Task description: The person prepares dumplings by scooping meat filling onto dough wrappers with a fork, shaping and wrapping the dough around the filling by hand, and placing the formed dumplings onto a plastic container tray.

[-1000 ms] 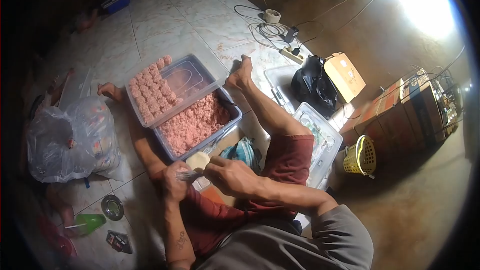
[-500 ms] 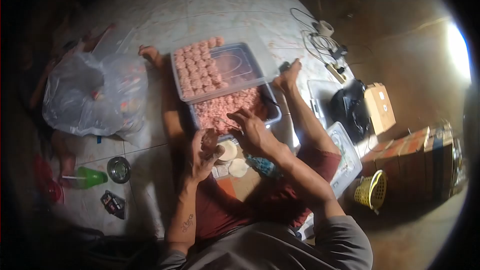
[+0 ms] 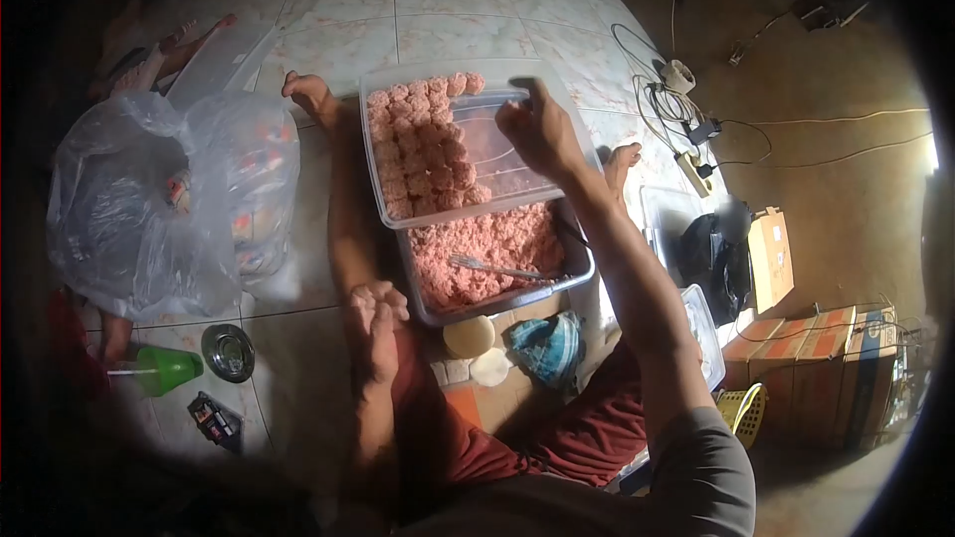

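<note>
A clear tray (image 3: pixel 507 161) sits across the far part of a grey-blue tub (image 3: pixel 502 300), overlapping its far rim, so that only the near portion of the tub shows. Pink mounds (image 3: pixel 410 144) stand in close rows along the tray's left side, a few more reaching right along its far edge, while the rest of its ridged floor is bare on the right. Below, the tub holds a loose, crumbly pink mixture (image 3: pixel 448 283), with a fork (image 3: pixel 492 268) lying on it, tines toward the left and handle toward the near right rim. Just beside the tub's near wall lie a thick cream disc (image 3: pixel 468 336), a thinner pale disc (image 3: pixel 489 369) and a blue checked cloth (image 3: pixel 545 348). Tiled floor stretches past the tray's far edge; on the left, the person's leg runs close along the containers, with a strip of floor between it and a bulging plastic bag (image 3: pixel 129 209). The right arm reaches forward past the tub's right side, bringing the right hand (image 3: pixel 545 129) over the bare right part of the tray, fingers bent; whether it grips anything or touches the tray cannot be told. The left hand (image 3: pixel 376 323) is held back above the left leg, near the tub's near left corner, its fingers loosely curled; whether something rests in it is unclear.
</note>
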### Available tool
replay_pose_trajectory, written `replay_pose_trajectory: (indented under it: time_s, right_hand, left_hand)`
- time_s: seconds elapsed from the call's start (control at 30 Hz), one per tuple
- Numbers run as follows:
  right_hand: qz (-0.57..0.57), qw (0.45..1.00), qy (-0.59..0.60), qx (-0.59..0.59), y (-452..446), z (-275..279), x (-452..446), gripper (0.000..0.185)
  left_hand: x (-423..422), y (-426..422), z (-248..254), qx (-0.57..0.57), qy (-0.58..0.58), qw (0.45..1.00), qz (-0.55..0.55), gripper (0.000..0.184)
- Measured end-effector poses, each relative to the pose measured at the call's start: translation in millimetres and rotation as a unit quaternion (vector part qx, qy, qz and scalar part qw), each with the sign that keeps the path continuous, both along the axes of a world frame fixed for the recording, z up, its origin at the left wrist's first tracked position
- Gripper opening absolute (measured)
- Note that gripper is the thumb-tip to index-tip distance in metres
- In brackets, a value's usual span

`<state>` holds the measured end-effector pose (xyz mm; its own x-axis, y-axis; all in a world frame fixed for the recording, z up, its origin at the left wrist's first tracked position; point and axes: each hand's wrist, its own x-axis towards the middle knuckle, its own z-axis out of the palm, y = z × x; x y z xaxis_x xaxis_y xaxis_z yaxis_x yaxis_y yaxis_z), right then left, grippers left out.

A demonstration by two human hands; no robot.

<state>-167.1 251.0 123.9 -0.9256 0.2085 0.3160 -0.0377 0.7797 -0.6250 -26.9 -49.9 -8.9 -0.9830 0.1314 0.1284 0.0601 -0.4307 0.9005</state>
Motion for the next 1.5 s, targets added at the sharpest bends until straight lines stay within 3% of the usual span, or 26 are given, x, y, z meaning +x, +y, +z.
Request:
replay_pose_trajectory:
  time_s: [0.07,0.13,0.2,0.3,0.33,0.37,0.47,0.63,0.73,0.8,0.87,0.93,1.03,1.1,1.17,1.2,1.23,1.33,1.37,1.4,1.43,1.47,1.5]
  right_hand:
    - [-0.011,1.0,-0.008,-0.009,14,-36,-49,0.046]
    - [-0.022,0.999,-0.015,-0.02,16,-64,-82,0.054]
    - [0.046,0.998,-0.021,-0.034,14,-89,-110,0.067]
    - [0.113,0.993,0.036,-0.003,32,-138,-148,0.063]
    - [0.127,0.99,0.059,0.013,21,-133,-142,0.061]
    - [0.069,0.995,-0.021,-0.071,16,-122,-135,0.058]
    - [0.02,0.995,-0.089,-0.044,-8,-73,-106,0.058]
    - [0.06,0.997,-0.041,0.013,6,-90,-113,0.059]
    - [0.014,0.998,0.012,0.059,21,-75,-88,0.05]
    - [-0.031,0.999,0.023,-0.005,24,-45,-43,0.03]
    - [0.003,0.999,-0.041,-0.034,20,-4,16,0.01]
    - [0.079,0.988,-0.133,0.031,18,13,74,0.01]
    - [0.178,0.979,-0.085,0.058,14,-25,129,0.017]
    - [0.196,0.962,-0.164,0.1,14,-58,134,0.015]
    - [0.192,0.948,-0.221,0.123,16,-91,125,0.015]
    - [0.199,0.921,-0.272,0.195,14,-105,116,0.016]
    - [0.204,0.887,-0.319,0.266,12,-119,108,0.016]
    - [0.254,0.856,-0.304,0.331,2,-157,91,0.016]
    - [0.23,0.87,-0.308,0.31,-6,-158,92,0.017]
    - [0.231,0.87,-0.307,0.31,-9,-155,90,0.017]
    - [0.26,0.851,-0.313,0.332,-11,-153,90,0.018]
    - [0.289,0.83,-0.32,0.355,-13,-151,93,0.02]
    - [0.27,0.848,-0.288,0.353,-9,-162,94,0.022]
  left_hand:
    - [-1,-1,-7,0.045,-0.038,0.998,-0.031,0.034]
    - [-2,1,-5,-0.013,-0.031,0.998,-0.055,0.028]
    - [-6,2,-6,-0.015,-0.041,0.998,-0.054,0.027]
    - [-7,2,-18,0.071,-0.029,0.996,-0.04,0.026]
    - [-6,1,-20,0.069,-0.038,0.996,-0.04,0.026]
    - [-6,0,-21,0.102,-0.044,0.993,-0.042,0.027]
    - [-9,0,-14,0.147,-0.054,0.987,-0.043,0.028]
    - [-12,5,-9,0.121,-0.058,0.99,-0.036,0.03]
    - [-11,5,-16,0.089,-0.054,0.993,-0.058,0.03]
    - [-10,5,-13,0.089,-0.049,0.992,-0.073,0.03]
    - [-5,6,-15,0.108,-0.067,0.99,-0.06,0.031]
    - [-5,4,-10,0.128,-0.066,0.987,-0.072,0.031]
    - [1,-3,-7,0.176,-0.088,0.973,-0.121,0.047]
    - [11,-5,13,0.228,-0.13,0.951,-0.164,0.066]
    - [28,-2,36,0.22,-0.142,0.949,-0.176,0.067]
    - [39,-2,42,0.217,-0.163,0.945,-0.183,0.068]
    - [44,-4,28,0.157,-0.142,0.958,-0.195,0.068]
    - [72,17,15,-0.169,-0.044,0.966,-0.192,0.029]
    - [79,23,17,-0.306,0.09,0.933,-0.165,0.024]
    - [84,30,27,-0.43,0.22,0.865,-0.131,0.021]
    - [84,35,21,-0.458,0.308,0.826,-0.115,0.025]
    - [89,40,16,-0.457,0.303,0.829,-0.114,0.025]
    - [92,45,12,-0.483,0.313,0.805,-0.141,0.026]
